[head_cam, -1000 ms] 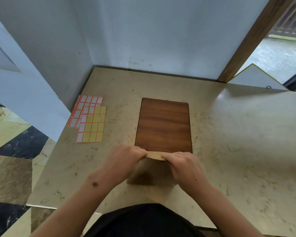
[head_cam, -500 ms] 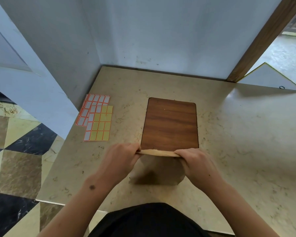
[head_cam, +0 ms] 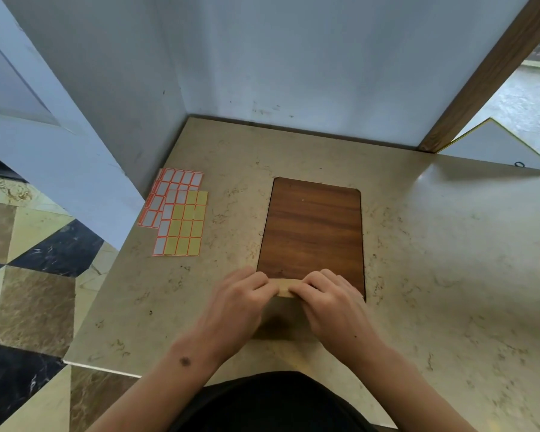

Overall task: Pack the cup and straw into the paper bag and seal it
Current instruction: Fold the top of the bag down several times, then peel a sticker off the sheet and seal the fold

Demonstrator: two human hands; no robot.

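A brown paper bag (head_cam: 279,319) stands on the beige marble counter (head_cam: 449,275) close to my body. Its folded top edge shows as a light strip between my hands. My left hand (head_cam: 240,304) grips the left end of that fold with curled fingers. My right hand (head_cam: 331,304) grips the right end the same way, and the two hands nearly touch at the middle. Cup and straw are out of sight; I cannot tell whether they are inside the bag.
A dark wooden board (head_cam: 312,232) lies flat just beyond the bag. Sticker sheets with white and yellow labels (head_cam: 178,213) lie at the left by the wall. Walls close the back and left; the counter's left edge drops to a tiled floor.
Both hands have slid inward along the bag's folded top, from its two ends toward the middle, pressing the fold lower.
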